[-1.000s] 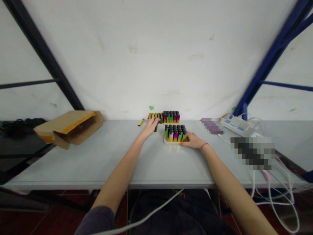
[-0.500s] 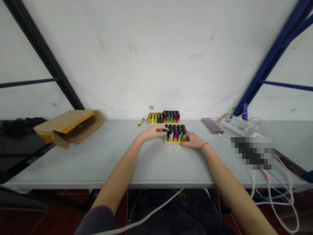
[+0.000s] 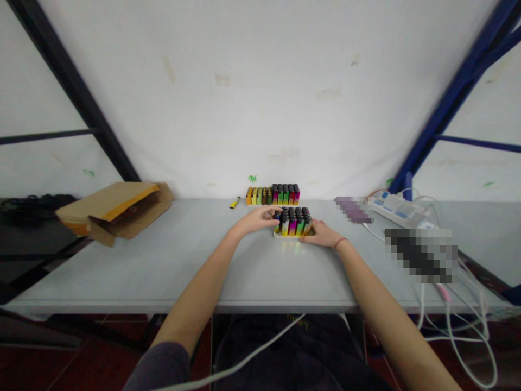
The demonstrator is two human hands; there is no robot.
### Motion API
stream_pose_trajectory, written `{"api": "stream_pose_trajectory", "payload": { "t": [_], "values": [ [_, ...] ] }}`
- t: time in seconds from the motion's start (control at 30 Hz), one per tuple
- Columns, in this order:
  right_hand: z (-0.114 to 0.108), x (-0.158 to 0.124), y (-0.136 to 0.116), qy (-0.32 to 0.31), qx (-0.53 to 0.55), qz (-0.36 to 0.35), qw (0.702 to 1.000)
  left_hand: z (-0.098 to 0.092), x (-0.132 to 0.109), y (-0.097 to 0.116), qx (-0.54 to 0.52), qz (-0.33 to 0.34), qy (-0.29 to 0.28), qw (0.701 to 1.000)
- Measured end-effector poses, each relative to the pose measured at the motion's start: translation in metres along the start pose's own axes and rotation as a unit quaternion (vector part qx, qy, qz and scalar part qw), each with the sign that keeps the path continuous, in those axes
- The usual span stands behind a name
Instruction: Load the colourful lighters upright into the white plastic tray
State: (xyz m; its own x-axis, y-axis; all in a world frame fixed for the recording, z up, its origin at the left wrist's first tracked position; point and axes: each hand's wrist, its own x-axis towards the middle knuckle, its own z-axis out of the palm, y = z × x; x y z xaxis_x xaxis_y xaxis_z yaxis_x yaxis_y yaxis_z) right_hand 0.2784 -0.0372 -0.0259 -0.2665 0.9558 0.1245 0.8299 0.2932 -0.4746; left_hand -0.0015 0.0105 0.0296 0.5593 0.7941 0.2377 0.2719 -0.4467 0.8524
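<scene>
A white tray (image 3: 288,236) on the grey table holds rows of upright lighters (image 3: 293,224) with black tops and bright, multicoloured bodies. My left hand (image 3: 259,219) is at the tray's left end, its fingers curled round a lighter with some blue on it at the left edge of the rows. My right hand (image 3: 323,234) grips the tray's right end, thumb along the front and fingers behind. Farther back, against the wall, stand a second block of black-topped lighters (image 3: 286,194) and a group of yellow to brown lighters (image 3: 259,196).
One yellow lighter (image 3: 235,203) lies left of the back group. An open cardboard box (image 3: 118,209) is on the left. To the right are a power strip (image 3: 396,210), a blurred purple object (image 3: 353,209), a blurred black object (image 3: 419,255) and white cables (image 3: 449,326).
The fingers of my left hand have shifted slightly at the left end of the lighter rows. My right hand and the tray look unmoved.
</scene>
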Motion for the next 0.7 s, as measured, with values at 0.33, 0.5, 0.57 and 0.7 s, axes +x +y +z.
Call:
{"api": "stream_pose_trajectory", "payload": {
  "t": [0.33,0.5,0.57,0.7],
  "values": [
    [0.001,0.0,0.002,0.004,0.006,-0.005,1.0,-0.018,0.004,-0.024,0.138,0.01,0.162,0.977],
    [0.001,0.0,0.002,0.004,0.002,-0.008,1.0,-0.037,-0.008,-0.063,0.375,-0.178,0.247,0.876],
    [0.001,0.0,0.001,0.007,0.001,-0.007,1.0,-0.039,-0.009,-0.071,0.412,-0.229,0.218,0.855],
    [0.0,0.0,0.001,0.013,0.003,-0.008,1.0,-0.039,-0.006,-0.067,0.445,-0.248,0.144,0.848]
  ]
}}
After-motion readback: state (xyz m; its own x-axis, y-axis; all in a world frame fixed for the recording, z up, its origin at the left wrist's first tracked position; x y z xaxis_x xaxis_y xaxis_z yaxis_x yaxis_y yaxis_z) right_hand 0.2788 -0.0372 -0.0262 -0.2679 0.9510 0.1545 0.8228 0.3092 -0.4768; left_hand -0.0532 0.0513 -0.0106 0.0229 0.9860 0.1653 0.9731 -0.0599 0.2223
